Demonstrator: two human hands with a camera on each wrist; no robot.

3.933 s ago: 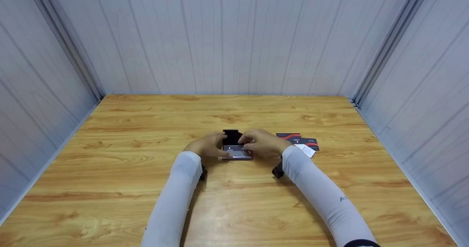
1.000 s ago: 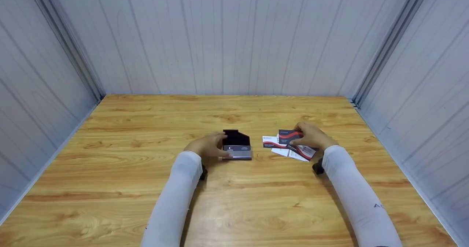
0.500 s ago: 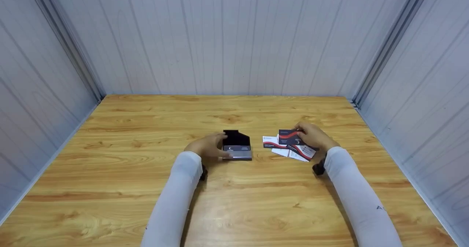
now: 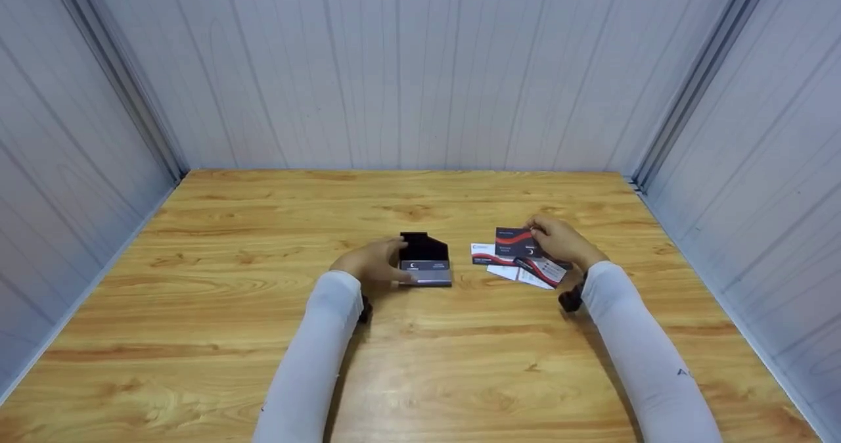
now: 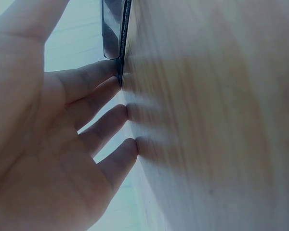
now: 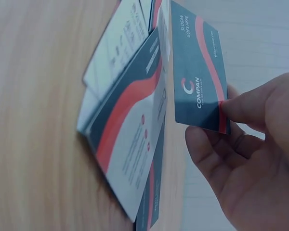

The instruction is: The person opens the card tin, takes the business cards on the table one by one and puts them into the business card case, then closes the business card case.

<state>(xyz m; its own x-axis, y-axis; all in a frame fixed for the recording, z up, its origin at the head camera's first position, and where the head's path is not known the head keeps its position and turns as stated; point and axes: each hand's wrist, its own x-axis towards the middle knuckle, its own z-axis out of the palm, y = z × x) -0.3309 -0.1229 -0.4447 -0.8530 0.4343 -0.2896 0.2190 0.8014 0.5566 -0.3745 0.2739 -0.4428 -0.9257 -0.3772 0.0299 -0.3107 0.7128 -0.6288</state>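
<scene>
A business card case stands on the wooden table with its black lid raised; dark cards show inside. My left hand holds the case at its left side, thumb at the front and fingers by the lid. In the left wrist view, two fingertips meet the case's edge while the other fingers rest on the table. My right hand pinches a dark business card with a red stripe by its edge, thumb on its printed face. This card is raised above several loose cards.
The loose business cards, white and dark with red waves, overlap on the table right of the case. White panel walls enclose the table at the back and both sides.
My right hand has left the case for the loose cards, which it fanned out, and now lifts one dark card slightly up and left. My left hand stays at the case.
</scene>
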